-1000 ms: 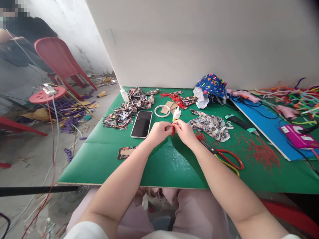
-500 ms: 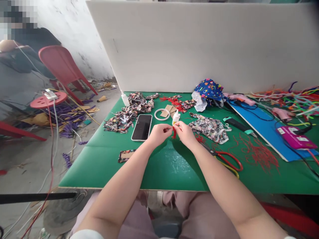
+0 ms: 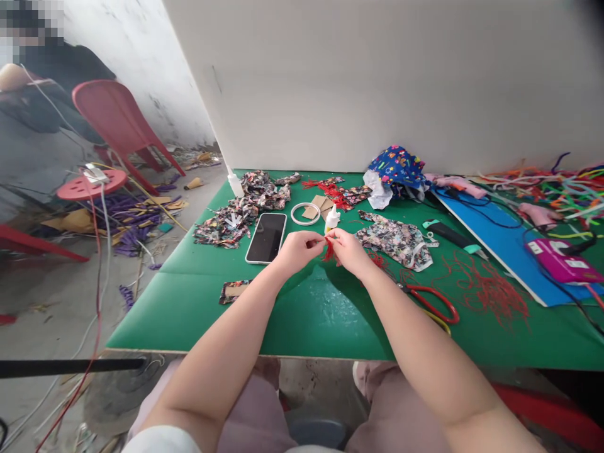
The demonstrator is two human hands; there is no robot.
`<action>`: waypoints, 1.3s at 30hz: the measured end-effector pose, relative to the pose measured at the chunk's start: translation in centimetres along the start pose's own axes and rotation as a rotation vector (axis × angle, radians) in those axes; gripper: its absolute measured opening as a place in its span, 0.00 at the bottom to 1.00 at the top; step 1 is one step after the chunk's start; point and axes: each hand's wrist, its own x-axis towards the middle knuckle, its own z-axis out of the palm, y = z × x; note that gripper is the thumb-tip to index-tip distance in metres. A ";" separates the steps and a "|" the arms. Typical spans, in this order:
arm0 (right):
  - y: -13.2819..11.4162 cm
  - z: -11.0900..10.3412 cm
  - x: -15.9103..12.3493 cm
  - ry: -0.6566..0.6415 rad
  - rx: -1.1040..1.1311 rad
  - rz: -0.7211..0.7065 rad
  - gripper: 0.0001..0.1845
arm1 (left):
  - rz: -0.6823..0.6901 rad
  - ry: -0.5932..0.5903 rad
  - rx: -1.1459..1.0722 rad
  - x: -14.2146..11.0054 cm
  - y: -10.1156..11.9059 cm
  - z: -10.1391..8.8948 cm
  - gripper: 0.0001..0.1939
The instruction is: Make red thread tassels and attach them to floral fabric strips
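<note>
A small red thread tassel (image 3: 329, 251) hangs between my hands above the green table (image 3: 302, 321). My left hand (image 3: 302, 247) is closed in a pinch at its top. My right hand (image 3: 345, 248) pinches it from the other side, fingertips touching or nearly touching the left ones. Just behind the hands stands a white glue bottle (image 3: 333, 218) with a yellow label. A phone (image 3: 267, 238) lies left of my left hand, and a white ring (image 3: 305, 214) is behind it. Red-handled scissors (image 3: 434, 302) lie partly under my right forearm.
Floral fabric scraps (image 3: 221, 226) and a second white bottle (image 3: 234, 184) are at the left. Cut red threads (image 3: 495, 292), a utility knife (image 3: 453, 238), a blue board (image 3: 500, 251) and a magenta box (image 3: 564, 261) lie right. A white panel (image 3: 377, 82) closes the back. A person sits far left.
Both hands stay in nearly the same place, still pinching the tassel, whose strands now spread wider below the fingers. The view has shifted slightly, and my legs have moved apart.
</note>
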 end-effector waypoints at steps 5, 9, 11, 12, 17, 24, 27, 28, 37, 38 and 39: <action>-0.3 -1.0 0.0 0.078 0.000 -0.029 0.09 | 0.024 0.005 0.137 0.0 -0.4 -0.5 0.14; -0.6 -1.3 -0.2 0.079 -0.050 -0.060 0.09 | 0.029 -0.001 0.169 -0.3 -0.4 -1.0 0.14; -0.7 -1.4 -0.3 0.080 -0.066 -0.071 0.10 | 0.029 0.001 0.187 -0.4 -0.3 -1.2 0.14; -0.7 -1.4 -0.4 0.084 -0.068 -0.073 0.10 | 0.029 0.001 0.204 -0.5 -0.3 -1.4 0.14; -1.2 -1.7 -1.5 0.072 -0.040 -0.033 0.10 | 0.072 -0.068 0.311 -1.3 0.2 -2.8 0.12; -2.9 -1.2 -3.8 -0.006 0.044 -0.013 0.11 | 0.111 -0.107 0.383 -4.3 1.0 -5.1 0.12; -2.6 -0.5 -3.7 -0.033 0.040 -0.024 0.12 | 0.097 -0.104 0.372 -5.5 0.7 -5.1 0.12; -2.3 -0.3 -3.5 -0.027 0.022 -0.026 0.12 | 0.090 -0.102 0.380 -5.7 0.4 -5.0 0.13; 0.6 -1.7 -3.4 0.137 -0.406 -0.091 0.15 | -0.165 -0.161 0.586 -7.1 -0.9 -7.7 0.16; 0.5 -2.1 -3.6 0.156 -0.445 -0.109 0.14 | -0.190 -0.177 0.593 -7.4 -1.0 -8.2 0.16; 0.5 -2.5 -3.7 0.164 -0.489 -0.123 0.13 | -0.221 -0.206 0.601 -7.7 -1.1 -8.6 0.17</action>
